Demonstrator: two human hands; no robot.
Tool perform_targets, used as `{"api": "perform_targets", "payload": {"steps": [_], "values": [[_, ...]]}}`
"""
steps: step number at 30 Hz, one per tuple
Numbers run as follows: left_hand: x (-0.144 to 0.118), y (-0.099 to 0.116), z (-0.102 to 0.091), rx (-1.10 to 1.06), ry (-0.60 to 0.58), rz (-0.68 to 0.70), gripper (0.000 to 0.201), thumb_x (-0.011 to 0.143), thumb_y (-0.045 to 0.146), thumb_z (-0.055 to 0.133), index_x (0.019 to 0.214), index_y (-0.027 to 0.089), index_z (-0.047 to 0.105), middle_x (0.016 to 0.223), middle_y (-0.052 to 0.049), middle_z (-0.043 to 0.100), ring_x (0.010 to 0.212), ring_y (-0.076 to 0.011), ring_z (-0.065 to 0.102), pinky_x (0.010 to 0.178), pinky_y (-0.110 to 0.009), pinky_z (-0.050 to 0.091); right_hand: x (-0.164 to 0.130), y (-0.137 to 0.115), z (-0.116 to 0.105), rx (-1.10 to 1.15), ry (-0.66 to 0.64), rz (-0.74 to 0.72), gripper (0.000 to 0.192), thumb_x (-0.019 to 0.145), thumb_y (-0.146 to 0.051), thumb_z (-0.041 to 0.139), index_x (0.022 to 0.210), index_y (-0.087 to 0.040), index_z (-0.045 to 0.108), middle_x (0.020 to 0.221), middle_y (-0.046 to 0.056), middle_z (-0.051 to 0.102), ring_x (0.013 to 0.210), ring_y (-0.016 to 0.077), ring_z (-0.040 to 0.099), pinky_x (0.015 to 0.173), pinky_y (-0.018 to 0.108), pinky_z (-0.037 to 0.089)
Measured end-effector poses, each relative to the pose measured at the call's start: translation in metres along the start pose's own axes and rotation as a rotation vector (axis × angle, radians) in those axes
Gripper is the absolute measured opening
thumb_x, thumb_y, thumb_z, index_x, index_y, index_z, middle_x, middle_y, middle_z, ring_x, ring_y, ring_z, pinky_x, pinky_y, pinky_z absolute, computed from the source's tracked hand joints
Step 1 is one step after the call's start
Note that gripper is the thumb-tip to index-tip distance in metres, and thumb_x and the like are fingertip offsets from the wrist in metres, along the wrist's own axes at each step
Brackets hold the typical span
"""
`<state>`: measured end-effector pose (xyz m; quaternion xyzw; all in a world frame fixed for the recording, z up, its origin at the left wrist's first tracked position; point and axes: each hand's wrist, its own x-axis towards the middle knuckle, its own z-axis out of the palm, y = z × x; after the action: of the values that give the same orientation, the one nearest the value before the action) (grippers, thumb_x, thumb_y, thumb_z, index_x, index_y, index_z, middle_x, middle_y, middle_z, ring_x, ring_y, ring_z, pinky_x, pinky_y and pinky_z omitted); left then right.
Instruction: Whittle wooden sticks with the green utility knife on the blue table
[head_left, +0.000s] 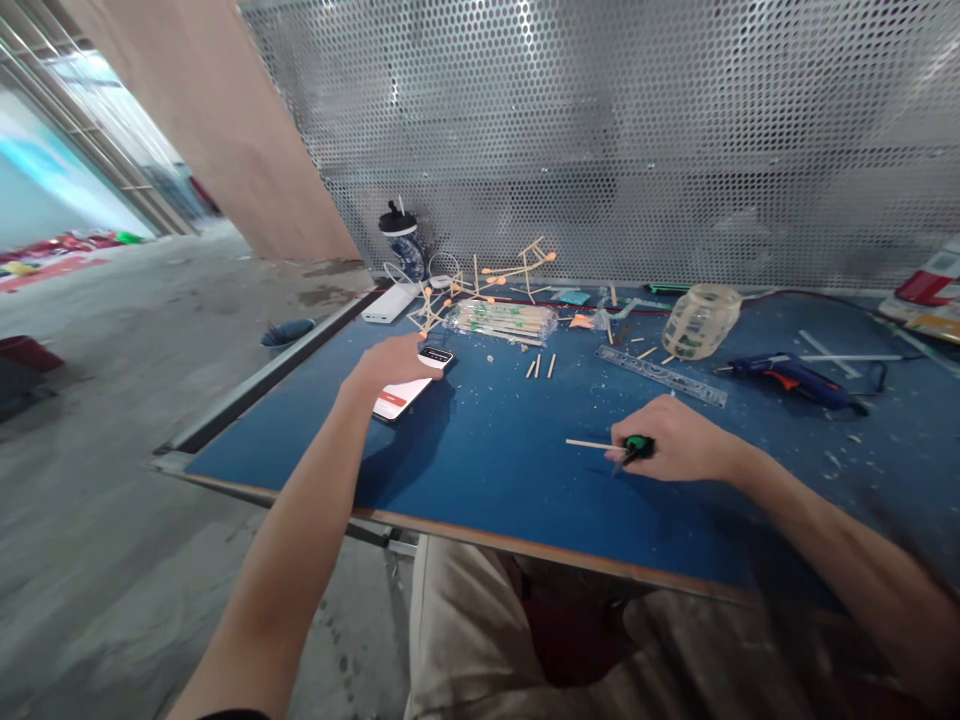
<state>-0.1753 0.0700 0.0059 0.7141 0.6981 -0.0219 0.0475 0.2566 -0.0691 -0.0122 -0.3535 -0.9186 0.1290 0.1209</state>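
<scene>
My left hand (396, 362) is over a phone (401, 400) with a lit screen, at the left of the blue table. Its thumb and a finger are apart, with the fingertips near a small frame of thin sticks (426, 312). My right hand (675, 440) is closed around a green-and-black tool (639, 446) with a narrow dark tip pointing down; its exact kind is unclear. A thin wooden stick (589, 444) juts leftward from the same fingers, just above the tabletop.
Behind the hands lie a bag of sticks (502, 320), more joined sticks (525, 262), cut pieces (541, 366) and a clear ruler (660, 376). To the right are a clear jar (701, 320) and a blue glue gun (795, 380). A tumbler (405, 245) and white power bank (390, 302) stand at left.
</scene>
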Motion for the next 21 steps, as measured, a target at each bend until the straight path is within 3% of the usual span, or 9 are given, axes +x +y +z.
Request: {"api": "perform_targets", "payload": {"steps": [8, 21], "values": [[-0.0025, 0.0065, -0.0018, 0.025, -0.028, 0.007, 0.098, 0.073, 0.066, 0.064, 0.155, 0.019, 0.039, 0.145, -0.015, 0.060, 0.127, -0.0394, 0.059, 0.098, -0.044, 0.048, -0.0002, -0.0012, -0.0016, 0.012, -0.020, 0.017, 0.025, 0.088, -0.031, 0.062, 0.065, -0.022, 0.060, 0.057, -0.005, 0.057, 0.053, 0.0098, 0.047, 0.058, 0.026, 0.026], [-0.0030, 0.0053, -0.0019, -0.008, -0.024, 0.001, 0.097, 0.073, 0.064, 0.066, 0.155, 0.019, 0.038, 0.143, -0.016, 0.061, 0.124, -0.0393, 0.061, 0.098, -0.044, 0.048, 0.0007, -0.0056, -0.0036, 0.019, -0.018, 0.025, 0.024, 0.088, -0.029, 0.061, 0.065, -0.022, 0.059, 0.059, -0.005, 0.060, 0.056, 0.0098, 0.050, 0.060, 0.025, 0.028]]}}
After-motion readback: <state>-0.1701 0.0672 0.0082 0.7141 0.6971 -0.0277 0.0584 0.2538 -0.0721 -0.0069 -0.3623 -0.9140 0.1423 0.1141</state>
